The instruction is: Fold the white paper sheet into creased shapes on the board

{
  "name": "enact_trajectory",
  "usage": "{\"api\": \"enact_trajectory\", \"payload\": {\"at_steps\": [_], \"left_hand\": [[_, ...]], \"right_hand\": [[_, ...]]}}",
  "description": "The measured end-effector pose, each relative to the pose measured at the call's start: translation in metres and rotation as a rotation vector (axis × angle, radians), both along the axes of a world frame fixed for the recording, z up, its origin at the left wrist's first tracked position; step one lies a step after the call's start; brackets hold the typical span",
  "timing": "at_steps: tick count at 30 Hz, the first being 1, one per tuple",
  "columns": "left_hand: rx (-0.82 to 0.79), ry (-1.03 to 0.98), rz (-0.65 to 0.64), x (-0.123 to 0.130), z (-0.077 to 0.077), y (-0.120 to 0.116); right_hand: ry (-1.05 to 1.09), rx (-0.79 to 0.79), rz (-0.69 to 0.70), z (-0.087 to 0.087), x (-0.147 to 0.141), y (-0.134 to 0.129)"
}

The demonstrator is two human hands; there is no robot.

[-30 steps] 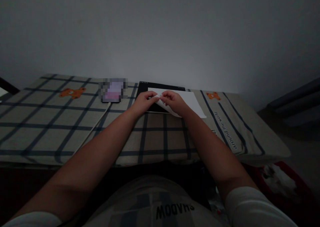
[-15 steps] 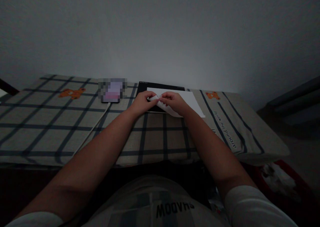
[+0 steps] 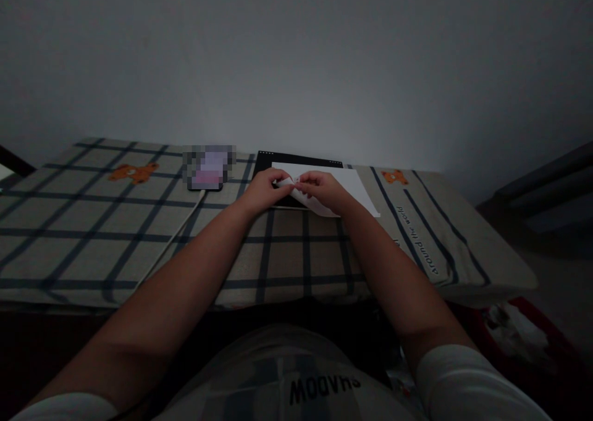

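Over checked cream-and-navy cloth [image 3: 283, 272], pinching white paper sheet [image 3: 357, 188] with left hand [image 3: 262, 190] and right hand [image 3: 325, 190] together; likely light, easily creased, best gripped at near-left edge.

You seem to be in a home: a checked cloth [image 3: 83, 238] with printed bears [image 3: 134, 174] and a corded phone [image 3: 210, 167] show it.

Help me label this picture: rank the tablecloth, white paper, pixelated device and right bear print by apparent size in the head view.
1. Tablecloth
2. White paper, partly covered
3. Pixelated device
4. Right bear print
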State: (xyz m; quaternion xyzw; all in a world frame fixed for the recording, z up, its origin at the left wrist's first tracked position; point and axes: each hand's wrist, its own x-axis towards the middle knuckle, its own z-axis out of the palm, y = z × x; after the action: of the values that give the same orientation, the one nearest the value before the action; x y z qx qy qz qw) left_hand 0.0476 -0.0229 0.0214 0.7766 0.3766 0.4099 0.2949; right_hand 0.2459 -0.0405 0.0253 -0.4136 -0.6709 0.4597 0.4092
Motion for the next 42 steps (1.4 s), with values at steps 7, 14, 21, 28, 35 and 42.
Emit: {"api": "enact_trajectory", "payload": {"at_steps": [7,14,21,28,35,42], "left_hand": [[-0.043,-0.019,0.012,0.002,0.0,-0.0002],[-0.073,-0.083,0.012,0.0004,-0.0052,0.0061],[-0.078,-0.087,0.015,-0.0006,-0.0043,0.0057],[-0.104,-0.027,-0.08,-0.0011,-0.0042,0.005],[-0.069,-0.028,-0.071,-0.0011,-0.0045,0.0041],[-0.072,-0.018,-0.071,-0.0014,-0.0048,0.0053]], "right_hand": [[-0.068,0.069,-0.02,-0.0058,0.0008,0.0049],[-0.032,0.114,-0.042,-0.0079,0.0008,0.0058],[-0.034,0.017,-0.004,-0.0039,0.0024,0.0023],[-0.036,0.036,0.005,-0.0049,0.0022,0.0038],[-0.022,0.029,0.025,-0.0046,0.0036,0.0052],[-0.084,0.078,0.034,-0.0038,0.0029,0.003]]}}
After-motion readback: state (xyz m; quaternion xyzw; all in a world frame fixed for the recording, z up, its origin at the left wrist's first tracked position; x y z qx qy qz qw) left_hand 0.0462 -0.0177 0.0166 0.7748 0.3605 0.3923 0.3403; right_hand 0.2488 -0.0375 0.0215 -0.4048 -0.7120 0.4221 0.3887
